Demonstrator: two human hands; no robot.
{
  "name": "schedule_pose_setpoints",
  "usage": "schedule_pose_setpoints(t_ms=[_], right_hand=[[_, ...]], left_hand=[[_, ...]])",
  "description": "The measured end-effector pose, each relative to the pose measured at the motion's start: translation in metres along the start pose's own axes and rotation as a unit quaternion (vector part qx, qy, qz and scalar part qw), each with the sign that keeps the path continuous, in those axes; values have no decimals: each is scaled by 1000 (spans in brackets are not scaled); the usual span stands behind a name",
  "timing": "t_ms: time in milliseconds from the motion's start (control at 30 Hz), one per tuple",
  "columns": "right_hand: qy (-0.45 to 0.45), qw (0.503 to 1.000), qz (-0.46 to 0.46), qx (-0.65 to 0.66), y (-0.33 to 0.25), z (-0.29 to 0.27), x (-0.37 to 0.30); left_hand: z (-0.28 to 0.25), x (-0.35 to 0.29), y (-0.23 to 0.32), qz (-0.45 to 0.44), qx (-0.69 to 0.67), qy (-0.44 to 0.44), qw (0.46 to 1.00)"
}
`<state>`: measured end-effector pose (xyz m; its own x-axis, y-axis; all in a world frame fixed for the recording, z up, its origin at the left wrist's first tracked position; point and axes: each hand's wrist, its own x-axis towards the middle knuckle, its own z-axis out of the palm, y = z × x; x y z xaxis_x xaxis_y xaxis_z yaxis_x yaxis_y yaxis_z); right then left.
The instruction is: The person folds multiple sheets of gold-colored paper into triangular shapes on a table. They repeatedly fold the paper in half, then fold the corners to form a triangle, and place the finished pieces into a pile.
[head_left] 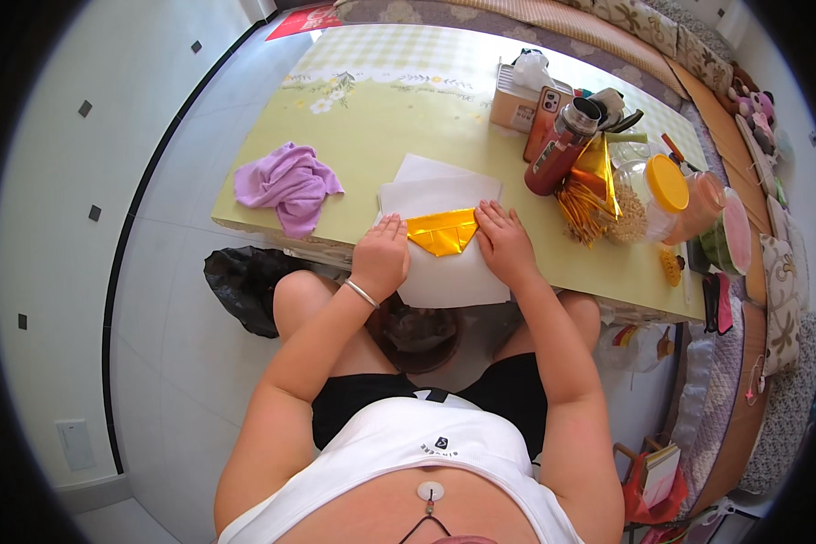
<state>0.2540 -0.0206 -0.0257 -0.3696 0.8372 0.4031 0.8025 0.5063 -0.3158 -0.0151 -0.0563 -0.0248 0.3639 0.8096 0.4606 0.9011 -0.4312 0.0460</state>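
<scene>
A shiny gold foil paper (442, 234), folded into a boat-like shape with a straight far edge and slanted sides, lies on white paper sheets (455, 283) at the table's near edge. At its left corner rests my left hand (381, 257), fingers stretched out and lying flat, with a silver bangle on the wrist. My right hand (506, 243) touches the right corner in the same way, its fingers extended. The undersides of both hands are hidden, and neither is wrapped around anything.
A crumpled purple cloth (290, 186) lies left. To the right stand a dark red flask (558, 152), a phone (544, 116), a bundle of gold foil pieces (591, 195), a yellow-lidded jar (642, 204) and a cut watermelon (730, 236). A black bag (245, 286) sits below the table.
</scene>
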Motion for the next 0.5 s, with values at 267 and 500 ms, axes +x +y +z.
schedule_pose_setpoints(t_ms=[267,500], right_hand=[[4,997,9,75,-2,-15,11],[56,996,32,67,-10,-7,15]], left_hand=[[-24,28,0,-20,-62,-78,995],[-30,24,0,-2,-74,-45,996]])
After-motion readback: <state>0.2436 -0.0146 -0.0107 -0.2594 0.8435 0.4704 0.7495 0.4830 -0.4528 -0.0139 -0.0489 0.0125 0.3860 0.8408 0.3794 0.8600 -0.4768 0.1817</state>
